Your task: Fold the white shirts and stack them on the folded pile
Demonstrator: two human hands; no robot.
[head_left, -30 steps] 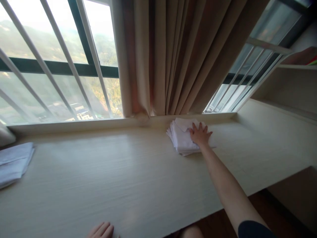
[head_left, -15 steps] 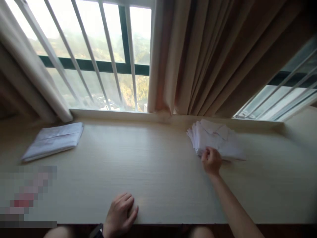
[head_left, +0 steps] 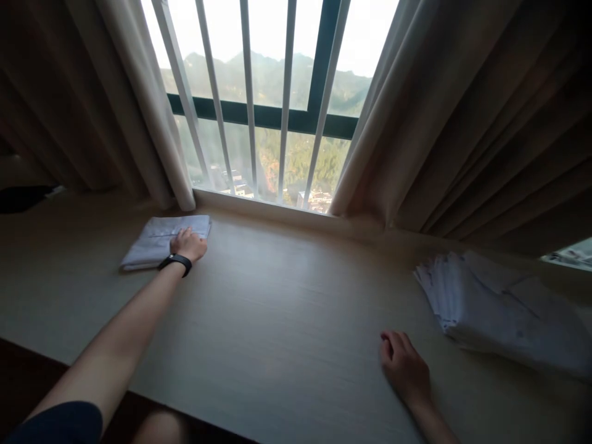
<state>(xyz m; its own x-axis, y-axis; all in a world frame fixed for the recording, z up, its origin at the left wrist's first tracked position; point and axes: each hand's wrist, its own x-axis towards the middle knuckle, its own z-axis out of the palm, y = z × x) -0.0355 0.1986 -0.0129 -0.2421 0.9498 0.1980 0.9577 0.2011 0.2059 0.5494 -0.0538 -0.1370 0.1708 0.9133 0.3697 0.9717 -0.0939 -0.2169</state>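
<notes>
left hand [head_left: 189, 244]: bare, no glove or ring seen.
left wrist: black band [head_left: 176, 261] sat snug just behind the hand; face of it not readable.
left upper arm: dark short sleeve [head_left: 60, 424] edge showed at frame bottom.
right hand [head_left: 404, 369]: bare; forearm uncovered, nothing worn at wrist.
</notes>
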